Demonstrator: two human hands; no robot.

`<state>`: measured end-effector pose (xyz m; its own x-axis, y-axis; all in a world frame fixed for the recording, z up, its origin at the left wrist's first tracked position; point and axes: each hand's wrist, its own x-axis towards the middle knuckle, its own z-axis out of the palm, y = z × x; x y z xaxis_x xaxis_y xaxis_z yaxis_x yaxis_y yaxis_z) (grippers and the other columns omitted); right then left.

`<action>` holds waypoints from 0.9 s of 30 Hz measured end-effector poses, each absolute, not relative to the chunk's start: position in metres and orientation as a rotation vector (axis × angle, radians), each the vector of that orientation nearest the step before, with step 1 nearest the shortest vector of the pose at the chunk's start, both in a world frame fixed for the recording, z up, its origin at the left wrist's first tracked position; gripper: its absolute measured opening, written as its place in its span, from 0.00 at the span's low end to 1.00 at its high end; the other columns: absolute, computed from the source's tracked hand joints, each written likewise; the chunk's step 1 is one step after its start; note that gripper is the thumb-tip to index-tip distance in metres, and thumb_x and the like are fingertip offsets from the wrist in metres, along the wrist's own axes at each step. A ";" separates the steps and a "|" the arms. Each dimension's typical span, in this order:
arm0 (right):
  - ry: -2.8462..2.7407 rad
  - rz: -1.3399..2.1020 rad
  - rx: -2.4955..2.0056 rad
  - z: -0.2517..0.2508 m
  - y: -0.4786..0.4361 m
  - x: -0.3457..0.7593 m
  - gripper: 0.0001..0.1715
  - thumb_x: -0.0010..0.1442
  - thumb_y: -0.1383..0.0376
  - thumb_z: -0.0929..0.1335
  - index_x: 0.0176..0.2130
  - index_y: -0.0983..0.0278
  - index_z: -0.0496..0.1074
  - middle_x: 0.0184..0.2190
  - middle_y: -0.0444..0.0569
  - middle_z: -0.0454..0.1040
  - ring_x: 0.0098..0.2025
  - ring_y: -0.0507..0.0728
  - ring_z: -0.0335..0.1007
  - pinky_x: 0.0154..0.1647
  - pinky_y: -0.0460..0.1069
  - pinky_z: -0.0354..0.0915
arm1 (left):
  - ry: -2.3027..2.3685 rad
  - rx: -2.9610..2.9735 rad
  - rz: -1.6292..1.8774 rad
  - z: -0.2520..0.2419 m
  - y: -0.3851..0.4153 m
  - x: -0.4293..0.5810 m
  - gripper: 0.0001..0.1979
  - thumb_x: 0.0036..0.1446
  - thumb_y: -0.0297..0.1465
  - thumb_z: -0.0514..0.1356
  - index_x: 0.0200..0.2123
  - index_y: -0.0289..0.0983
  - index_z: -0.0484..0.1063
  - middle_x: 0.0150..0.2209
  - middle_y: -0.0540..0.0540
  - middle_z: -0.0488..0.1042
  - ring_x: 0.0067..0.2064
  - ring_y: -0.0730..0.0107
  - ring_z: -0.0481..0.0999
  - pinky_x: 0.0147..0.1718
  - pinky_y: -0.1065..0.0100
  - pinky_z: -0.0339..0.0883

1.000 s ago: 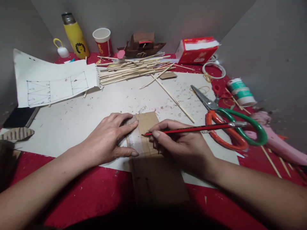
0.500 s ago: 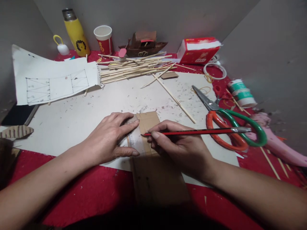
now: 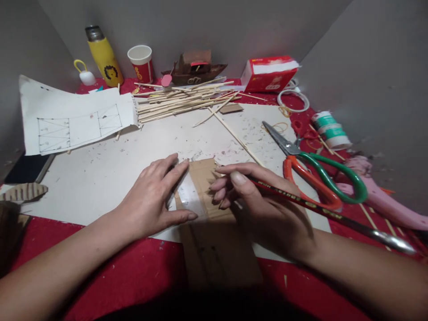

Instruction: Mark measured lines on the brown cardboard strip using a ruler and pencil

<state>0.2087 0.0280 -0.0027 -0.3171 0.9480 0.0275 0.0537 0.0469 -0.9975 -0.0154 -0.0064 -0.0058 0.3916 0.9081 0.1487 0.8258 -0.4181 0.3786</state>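
Observation:
A strip of brown cardboard (image 3: 203,171) runs from the mid-table down toward me, its near part in shadow. Along its left side lies a clear ruler (image 3: 192,196). My left hand (image 3: 157,191) presses on the ruler's left edge, fingers stretched and spread, thumb apart. My right hand (image 3: 257,200) grips a red and black pencil (image 3: 284,195) between thumb and fingers over the cardboard's right side. The pencil's silver end slants down to the right; its writing tip is hidden behind the fingers.
Large scissors (image 3: 310,174) with red and green handles lie at the right. Thin wooden sticks (image 3: 187,100) are piled at the back. A drawn paper sheet (image 3: 78,120) curls at the left, above a phone (image 3: 28,168). A pink tool (image 3: 384,196) rests far right.
The pencil has swung from nearly level to sloping down at the right, and its tip has left the ruler's edge. My left hand stays on the ruler. The camera view has shifted slightly.

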 end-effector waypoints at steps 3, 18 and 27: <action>-1.587 1.316 -1.017 -0.004 0.025 0.211 0.10 0.68 0.58 0.66 0.43 0.59 0.76 0.34 0.46 0.81 0.32 0.51 0.78 0.36 0.46 0.74 | 1.529 2.345 0.497 -0.002 -0.003 -0.016 0.45 0.52 0.45 0.69 0.67 0.33 0.57 0.62 0.31 0.66 0.60 0.45 0.65 0.57 0.46 0.63; -1.670 1.276 -1.205 -0.010 0.036 0.211 0.13 0.64 0.58 0.67 0.46 0.60 0.74 0.37 0.50 0.81 0.38 0.57 0.78 0.40 0.53 0.71 | 1.246 2.462 0.289 0.013 0.002 -0.025 0.36 0.52 0.46 0.70 0.60 0.37 0.67 0.61 0.35 0.67 0.63 0.44 0.63 0.62 0.41 0.51; -1.447 1.497 -1.152 -0.011 0.043 0.209 0.14 0.63 0.56 0.69 0.45 0.61 0.74 0.37 0.48 0.79 0.38 0.52 0.76 0.34 0.45 0.72 | 1.336 2.203 0.097 0.035 -0.010 -0.018 0.09 0.58 0.32 0.66 0.37 0.37 0.69 0.35 0.49 0.73 0.37 0.64 0.71 0.37 0.64 0.61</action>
